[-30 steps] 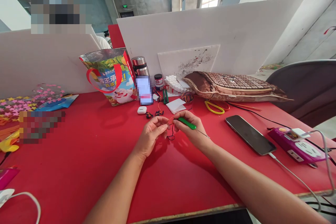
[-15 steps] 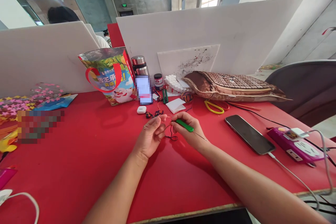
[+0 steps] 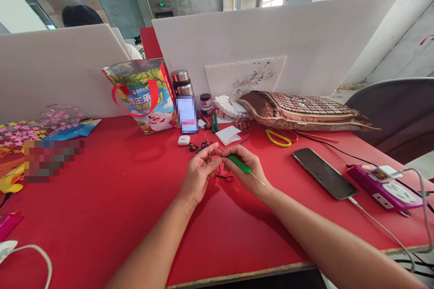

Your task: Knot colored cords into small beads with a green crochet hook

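Observation:
Over the red table, my two hands meet at the fingertips. My left hand (image 3: 197,178) is closed in a pinch on thin yarn (image 3: 209,151), an orange strand of which runs up past the fingers. A crochet hook with a green handle (image 3: 240,164) is held in my right hand (image 3: 252,174), its metal shaft pointing down toward the wrist. The right thumb and index finger also close near the yarn, right beside the left fingertips. A dark loop of yarn (image 3: 228,179) hangs below the hands. Just beyond lies a dark and orange knotted yarn piece (image 3: 200,146).
Behind the hands are a yarn ball (image 3: 242,123), folded white paper (image 3: 228,135), an earbud case (image 3: 183,140), a propped phone (image 3: 187,113) and a colourful bag (image 3: 144,99). To the right lie yellow-handled scissors (image 3: 278,138), a charging phone (image 3: 323,172) and a purple power strip (image 3: 386,187).
The left thumb has come down and the left fingers now pinch closer to the right fingertips. An orange strand shows by the left index finger. The crochet hook stays in the right hand.

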The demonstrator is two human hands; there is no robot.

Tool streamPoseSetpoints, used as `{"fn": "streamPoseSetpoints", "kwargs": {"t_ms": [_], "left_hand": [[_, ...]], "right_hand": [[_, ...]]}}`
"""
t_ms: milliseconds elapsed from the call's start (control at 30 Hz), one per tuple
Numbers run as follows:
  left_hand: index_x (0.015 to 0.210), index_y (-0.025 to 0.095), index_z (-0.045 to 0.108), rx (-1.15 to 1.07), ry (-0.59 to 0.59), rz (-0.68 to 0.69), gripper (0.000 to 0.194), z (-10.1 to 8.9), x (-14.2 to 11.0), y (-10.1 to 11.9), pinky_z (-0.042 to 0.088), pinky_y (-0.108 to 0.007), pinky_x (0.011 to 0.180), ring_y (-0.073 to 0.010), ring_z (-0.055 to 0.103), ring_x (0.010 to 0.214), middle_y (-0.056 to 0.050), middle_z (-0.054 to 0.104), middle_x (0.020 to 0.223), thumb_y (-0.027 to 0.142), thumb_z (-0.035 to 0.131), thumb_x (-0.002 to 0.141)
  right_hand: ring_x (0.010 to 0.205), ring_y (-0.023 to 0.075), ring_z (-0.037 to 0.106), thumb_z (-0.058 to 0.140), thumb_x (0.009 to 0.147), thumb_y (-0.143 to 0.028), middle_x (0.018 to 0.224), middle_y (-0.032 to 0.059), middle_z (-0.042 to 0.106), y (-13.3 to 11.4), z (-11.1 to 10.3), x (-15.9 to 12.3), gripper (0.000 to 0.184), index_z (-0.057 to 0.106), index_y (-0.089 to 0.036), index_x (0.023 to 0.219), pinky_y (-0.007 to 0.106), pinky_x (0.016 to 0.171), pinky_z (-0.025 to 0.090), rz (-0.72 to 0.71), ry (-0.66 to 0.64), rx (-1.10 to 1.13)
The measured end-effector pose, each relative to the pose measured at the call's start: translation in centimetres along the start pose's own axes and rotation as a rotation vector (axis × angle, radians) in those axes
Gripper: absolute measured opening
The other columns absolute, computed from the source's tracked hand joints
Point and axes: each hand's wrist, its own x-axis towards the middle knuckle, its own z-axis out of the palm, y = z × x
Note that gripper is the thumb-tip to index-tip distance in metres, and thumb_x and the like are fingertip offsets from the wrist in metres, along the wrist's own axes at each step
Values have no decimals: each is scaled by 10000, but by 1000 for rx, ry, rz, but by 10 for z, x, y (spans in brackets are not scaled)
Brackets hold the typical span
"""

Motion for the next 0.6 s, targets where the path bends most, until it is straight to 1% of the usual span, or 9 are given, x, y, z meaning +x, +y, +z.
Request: {"fn": "streamPoseSetpoints", "kwargs": {"t_ms": [133, 200, 267, 367, 467, 600], "left_hand": [[1198, 250, 817, 2, 5, 56, 585, 0, 0, -1, 568, -247, 741, -75, 590, 751, 12, 682, 1030, 216, 981, 637], [1200, 246, 811, -13, 10, 71, 574, 0, 1, -1, 606, -300, 821, -103, 632, 815, 12, 674, 1032, 217, 972, 650], [1199, 234, 808, -30, 14, 72, 584, 0, 0, -1, 624, -337, 852, -132, 666, 866, 9, 672, 1018, 232, 981, 642], [1198, 209, 811, -52, 27, 59, 613, 1, 0, 0, 615, -305, 824, -138, 685, 872, 4, 685, 994, 240, 1002, 616], [1182, 192, 821, -71, 39, 35, 616, 2, -1, 1, 585, -253, 768, -122, 685, 828, 3, 701, 954, 246, 1016, 600], [1124, 184, 847, -78, 52, -2, 604, 2, -2, 7, 518, -177, 662, -84, 648, 750, 8, 707, 893, 232, 1033, 551]], "right_hand": [[746, 193, 718, 865, 864, -494, 795, 7, 722, -1, 0, 1, 308, 707, -242, 946, 366, 769, 621, 18, -14, 108], [770, 196, 743, 884, 851, -491, 816, 10, 739, 0, 2, 1, 320, 708, -241, 944, 373, 800, 637, 36, -13, 154], [775, 192, 757, 901, 836, -485, 828, 11, 750, 3, 3, 1, 331, 708, -237, 940, 365, 805, 644, 62, -7, 195], [756, 180, 758, 917, 821, -485, 824, 7, 754, 8, 5, 1, 349, 706, -229, 928, 346, 792, 646, 79, 2, 235], [739, 166, 746, 921, 822, -473, 820, 1, 750, 10, 5, 1, 347, 703, -226, 930, 333, 786, 639, 78, -8, 265], [745, 147, 722, 928, 816, -406, 841, -8, 741, 8, 4, 0, 310, 706, -228, 939, 292, 755, 606, 85, -18, 261]]}}
